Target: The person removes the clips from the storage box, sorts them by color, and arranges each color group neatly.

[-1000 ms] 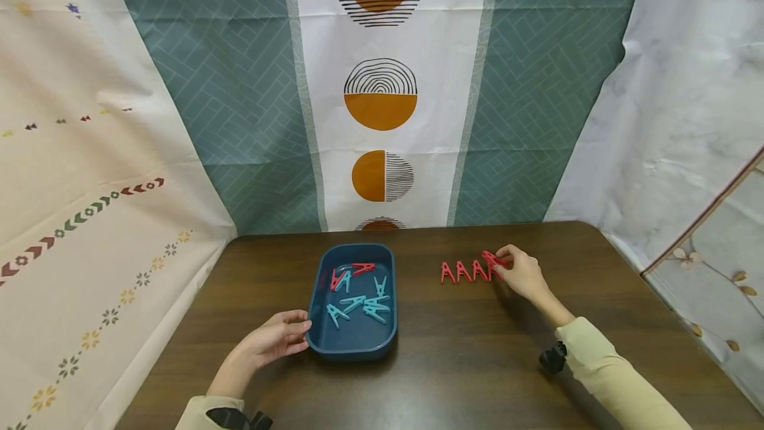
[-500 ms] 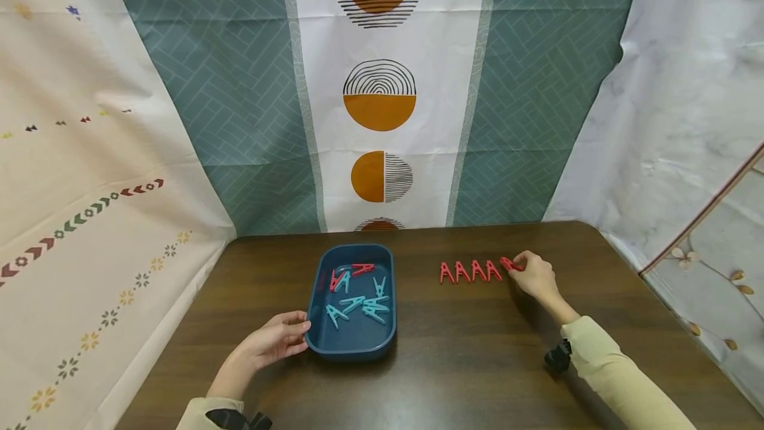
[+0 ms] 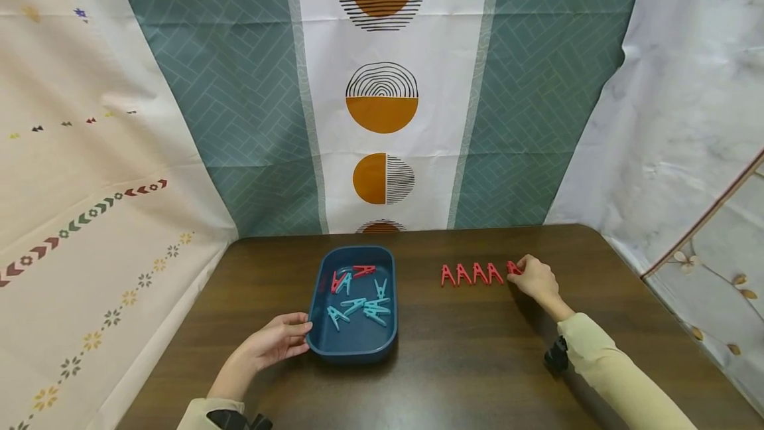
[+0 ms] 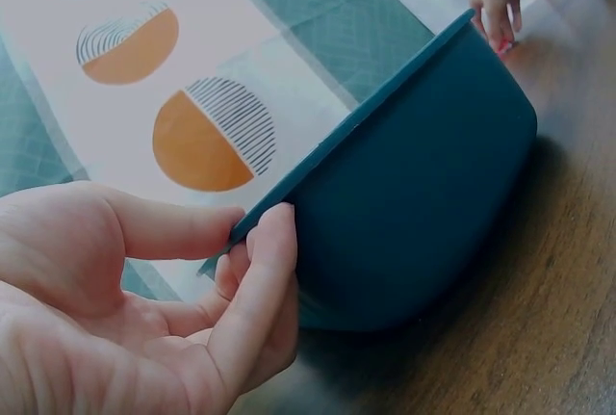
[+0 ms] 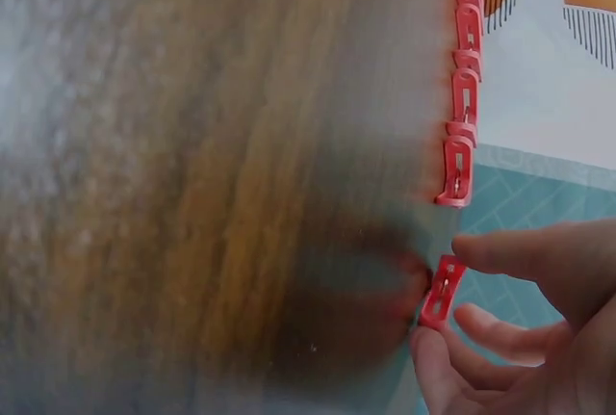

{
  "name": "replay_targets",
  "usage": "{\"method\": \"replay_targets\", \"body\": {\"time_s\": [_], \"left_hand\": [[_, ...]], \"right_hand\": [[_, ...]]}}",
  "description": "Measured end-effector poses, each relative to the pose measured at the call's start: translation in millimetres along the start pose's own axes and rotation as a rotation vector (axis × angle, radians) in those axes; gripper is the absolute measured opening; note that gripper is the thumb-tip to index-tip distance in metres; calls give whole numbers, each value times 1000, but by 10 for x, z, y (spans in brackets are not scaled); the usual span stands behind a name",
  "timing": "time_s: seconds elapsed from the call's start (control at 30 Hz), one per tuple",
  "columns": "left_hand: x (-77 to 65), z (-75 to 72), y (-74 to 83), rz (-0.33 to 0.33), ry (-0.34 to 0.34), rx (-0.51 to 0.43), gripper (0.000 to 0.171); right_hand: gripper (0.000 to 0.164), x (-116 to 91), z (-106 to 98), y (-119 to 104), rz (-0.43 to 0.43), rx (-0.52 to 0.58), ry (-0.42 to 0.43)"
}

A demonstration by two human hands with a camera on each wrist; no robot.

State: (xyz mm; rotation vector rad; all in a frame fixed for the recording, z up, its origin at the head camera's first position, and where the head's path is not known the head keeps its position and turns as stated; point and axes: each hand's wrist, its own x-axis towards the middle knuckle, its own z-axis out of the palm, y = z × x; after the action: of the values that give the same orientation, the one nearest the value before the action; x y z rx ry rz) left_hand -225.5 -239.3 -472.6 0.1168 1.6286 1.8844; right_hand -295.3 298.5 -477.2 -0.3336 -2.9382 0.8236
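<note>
A deep blue plastic tub (image 3: 352, 354) stands on the table, and my left hand (image 3: 278, 341) pinches its left rim between thumb and fingers, as the left wrist view shows up close. Inside lie several light-blue clothespins (image 3: 337, 316) and two red ones. To the right of the tub, several red clothespins (image 3: 463, 275) stand in a row, legs down. At the row's right end my right hand (image 3: 537, 280) holds another red clothespin (image 5: 443, 290) between thumb and fingers, a small gap away from its neighbour.
The dark wooden table (image 3: 453, 377) has rounded far corners. Patterned cloths hang behind it and along both sides, with a white and green cloth (image 3: 251, 118) at the back. Dark wrist straps (image 3: 558, 354) sit at the cuffs of pale yellow sleeves (image 3: 615, 370).
My right hand has moved right with its red clothespin, from over the row's last one to a spot beside it, and turned it upright. My left hand stays on the tub.
</note>
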Motion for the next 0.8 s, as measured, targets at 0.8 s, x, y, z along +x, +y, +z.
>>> {"method": "replay_targets", "body": {"time_s": [0.8], "left_hand": [[-19, 26, -7, -14, 29, -1, 9]], "right_hand": [[32, -48, -93, -278, -102, -5, 32]]}}
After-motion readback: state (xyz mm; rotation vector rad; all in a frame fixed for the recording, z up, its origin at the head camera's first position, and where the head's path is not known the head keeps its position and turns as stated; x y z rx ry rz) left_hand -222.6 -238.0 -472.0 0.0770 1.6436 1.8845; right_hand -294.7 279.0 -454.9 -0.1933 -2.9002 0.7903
